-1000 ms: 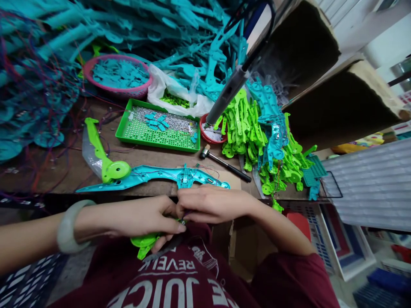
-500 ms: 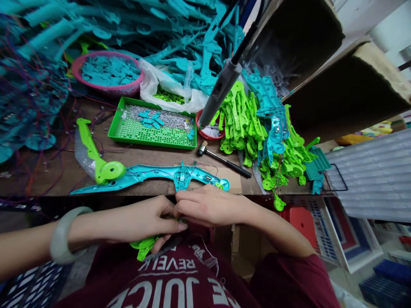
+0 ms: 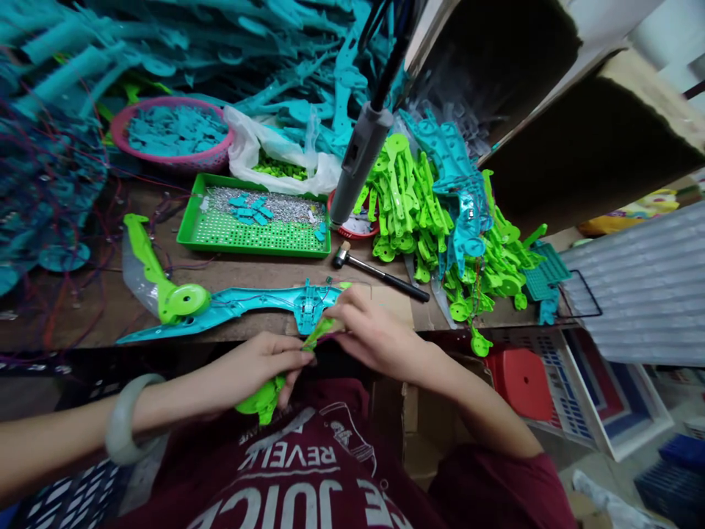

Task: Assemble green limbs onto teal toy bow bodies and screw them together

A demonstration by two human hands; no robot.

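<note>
In front of my shirt, my left hand (image 3: 275, 364) is closed around a bright green plastic part (image 3: 263, 400). The part's round end hangs below my fingers, and its narrow end slants up to the right. My right hand (image 3: 374, 330) pinches that narrow end and hides part of it. Just beyond my hands, a long blue plastic shell half (image 3: 258, 297) lies on the table edge with its inner side up and thin wires in it. My right hand covers the shell's right end. A green arm piece (image 3: 187, 300) sits at the shell's left end.
A small hammer (image 3: 380, 272) lies behind the shell. Farther back are a green tray (image 3: 184, 235) of small metal pieces, a pink basket (image 3: 118, 132) of blue parts and a hanging grey electric screwdriver (image 3: 360, 162). Green parts (image 3: 407, 198) are piled at right, tangled wires (image 3: 60, 147) at left.
My hands have moved apart, the right one up and to the right over the shell's end. More of the green part shows between them. The view has shifted slightly.
</note>
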